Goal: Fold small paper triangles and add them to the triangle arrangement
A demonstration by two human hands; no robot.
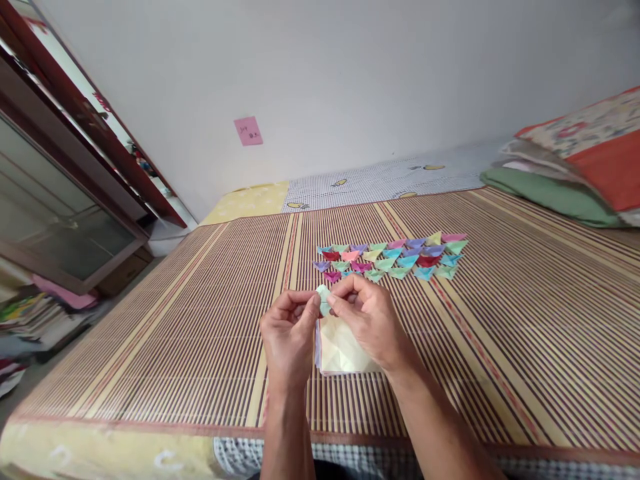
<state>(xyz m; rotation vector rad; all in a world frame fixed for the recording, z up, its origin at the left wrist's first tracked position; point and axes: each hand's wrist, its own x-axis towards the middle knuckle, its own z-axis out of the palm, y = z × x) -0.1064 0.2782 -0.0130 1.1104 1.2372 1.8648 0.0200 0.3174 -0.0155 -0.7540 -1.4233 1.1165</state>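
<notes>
Between my two hands is a small folded piece of pale green paper [324,301]. My left hand [291,328] pinches its left side with thumb and fingertips. On the other side, the thumb and fingers of my right hand [367,319] close on the same paper. Just below it lies a stack of square paper sheets [345,350], pale yellow on top, with pink and purple edges showing; my right hand partly covers it. Beyond my hands, several folded paper boats [385,263] in many colours stand in rows.
A striped bamboo mat [200,320] covers the bed. Folded bedding and a pillow [570,180] are piled at the far right. A pink note [248,131] is on the wall. To the left stand a glass-fronted cabinet [60,193] and a pile of books [37,313].
</notes>
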